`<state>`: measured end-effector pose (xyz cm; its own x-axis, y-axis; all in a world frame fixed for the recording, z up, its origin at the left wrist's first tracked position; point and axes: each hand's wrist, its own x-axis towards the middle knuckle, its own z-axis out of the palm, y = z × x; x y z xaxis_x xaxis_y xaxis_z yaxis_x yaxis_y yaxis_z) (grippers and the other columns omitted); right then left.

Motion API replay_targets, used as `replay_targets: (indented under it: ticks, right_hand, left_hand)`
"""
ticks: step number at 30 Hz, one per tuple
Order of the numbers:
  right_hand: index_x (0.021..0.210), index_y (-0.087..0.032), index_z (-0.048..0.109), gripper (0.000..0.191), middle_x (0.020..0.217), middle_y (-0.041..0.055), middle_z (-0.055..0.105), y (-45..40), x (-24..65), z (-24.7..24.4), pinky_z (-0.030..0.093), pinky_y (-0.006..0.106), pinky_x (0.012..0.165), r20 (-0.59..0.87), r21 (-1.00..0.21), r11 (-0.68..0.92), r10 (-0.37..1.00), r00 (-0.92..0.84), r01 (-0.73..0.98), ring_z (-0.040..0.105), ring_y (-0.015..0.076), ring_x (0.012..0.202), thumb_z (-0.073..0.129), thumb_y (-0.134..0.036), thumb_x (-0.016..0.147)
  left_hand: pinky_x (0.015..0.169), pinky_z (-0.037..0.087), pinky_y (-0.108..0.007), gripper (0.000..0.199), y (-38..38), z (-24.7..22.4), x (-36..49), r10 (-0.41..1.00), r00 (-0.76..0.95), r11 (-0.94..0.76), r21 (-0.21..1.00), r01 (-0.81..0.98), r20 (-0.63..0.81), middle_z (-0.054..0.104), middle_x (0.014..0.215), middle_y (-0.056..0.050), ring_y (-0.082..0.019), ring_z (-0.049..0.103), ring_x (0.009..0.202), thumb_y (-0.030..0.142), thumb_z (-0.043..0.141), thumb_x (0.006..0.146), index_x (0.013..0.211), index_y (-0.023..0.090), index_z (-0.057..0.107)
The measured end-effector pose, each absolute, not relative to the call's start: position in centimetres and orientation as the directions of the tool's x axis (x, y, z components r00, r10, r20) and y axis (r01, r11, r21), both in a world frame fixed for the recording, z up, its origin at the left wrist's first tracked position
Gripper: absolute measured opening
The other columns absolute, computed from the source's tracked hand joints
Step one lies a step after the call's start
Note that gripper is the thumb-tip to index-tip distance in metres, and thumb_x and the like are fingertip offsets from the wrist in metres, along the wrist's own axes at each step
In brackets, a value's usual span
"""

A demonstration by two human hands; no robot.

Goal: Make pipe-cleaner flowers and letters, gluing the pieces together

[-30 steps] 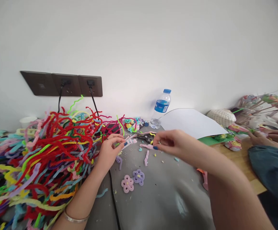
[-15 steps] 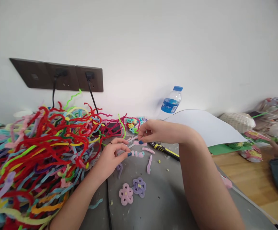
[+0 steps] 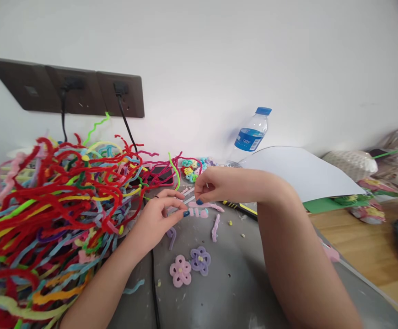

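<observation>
Grey tabletop (image 3: pixel 233 283), hands (image 3: pixel 156 221) well inside right edge

Glossy clear plastic bottle (image 3: pixel 250 137).

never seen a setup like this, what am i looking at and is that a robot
There is no robot: a person works bare-handed, seen by one camera worn on the head, looking forward and down. On the grey surface lie a big pile of multicoloured fuzzy strips, a pink fuzzy flower and a purple fuzzy flower. The left hand has its fingertips at a striped pink-and-blue fuzzy piece; the right hand is beside a pale pink fuzzy strip. Whether either is gripped is unclear.
</observation>
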<state>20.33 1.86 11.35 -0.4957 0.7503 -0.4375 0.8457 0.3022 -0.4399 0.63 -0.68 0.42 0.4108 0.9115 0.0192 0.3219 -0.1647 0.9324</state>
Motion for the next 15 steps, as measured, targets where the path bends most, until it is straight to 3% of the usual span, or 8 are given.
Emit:
replay_targets:
  ticks: [15]
  right_hand:
    - [0.073,-0.018,0.063,0.009,0.063,-0.0022,0.052,1.85,20.01,11.27,0.028,0.026,0.050,-0.432,-0.442,0.297,0.757,-0.491,0.847,0.039,0.0115,0.057,0.058,-0.021,0.080]
  left_hand:
    - [0.063,0.039,-0.028,0.017,-0.63,0.17,0.52,0.924,0.381,-0.159,0.943,0.293,0.037,0.063,0.117,-0.007,-0.019,0.059,0.087,0.032,0.063,0.078,0.079,0.020,0.075]
